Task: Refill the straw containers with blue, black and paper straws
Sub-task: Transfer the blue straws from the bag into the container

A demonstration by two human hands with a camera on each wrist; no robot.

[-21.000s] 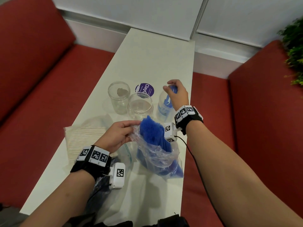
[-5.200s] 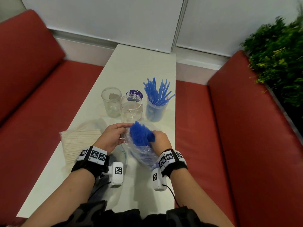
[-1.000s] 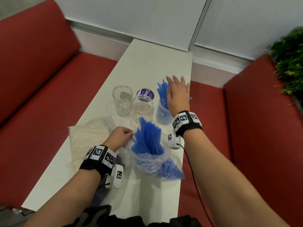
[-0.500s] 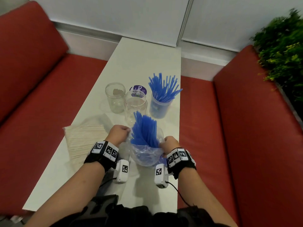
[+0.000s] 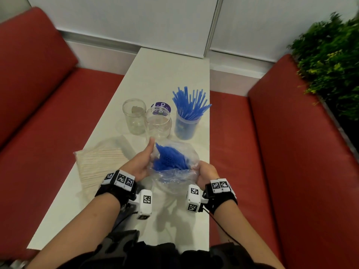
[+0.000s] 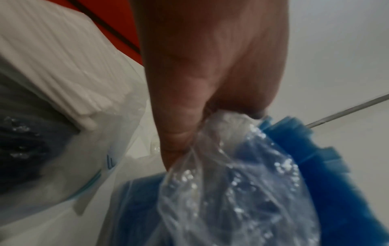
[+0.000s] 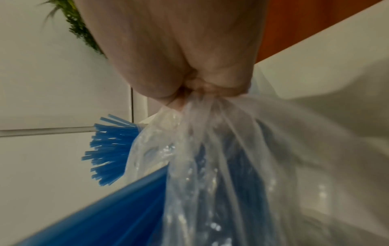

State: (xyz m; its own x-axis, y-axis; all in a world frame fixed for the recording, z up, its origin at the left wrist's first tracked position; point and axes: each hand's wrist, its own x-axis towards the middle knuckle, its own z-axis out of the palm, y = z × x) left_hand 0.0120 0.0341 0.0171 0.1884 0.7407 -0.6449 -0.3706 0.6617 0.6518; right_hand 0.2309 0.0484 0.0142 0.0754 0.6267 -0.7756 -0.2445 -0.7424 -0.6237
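Bag [image 5: 175, 174] of blue straws [image 5: 168, 159] at lower centre of head view, held over the desk [image 5: 161, 74] by both hands. Left hand [image 5: 139, 164] grips bunched plastic on the bag's left side, thumb sticking up; left wrist view shows fingers [image 6: 179, 119] pinched tight on the film. Right hand [image 5: 206, 174] grips the right side the same way, fist closed on gathered plastic in the right wrist view. Straw ends poke out of the bag mouth, pointing away from the person.

Just above the bag, three containers in a row: right jar [image 5: 186, 126] packed with blue straws [image 5: 189, 104], fanned out; middle jar [image 5: 158, 124] and left jar [image 5: 134, 118] clear, no straws in them. Purple round label [image 5: 161, 107] behind the middle jar.

Paper straws [image 5: 97, 166] in a flat pack at centre left, beside the left hand. Dark bag under the left wrist, contents unclear.

Red benches [image 5: 48, 105] either side, plant [image 5: 330, 55] upper right.
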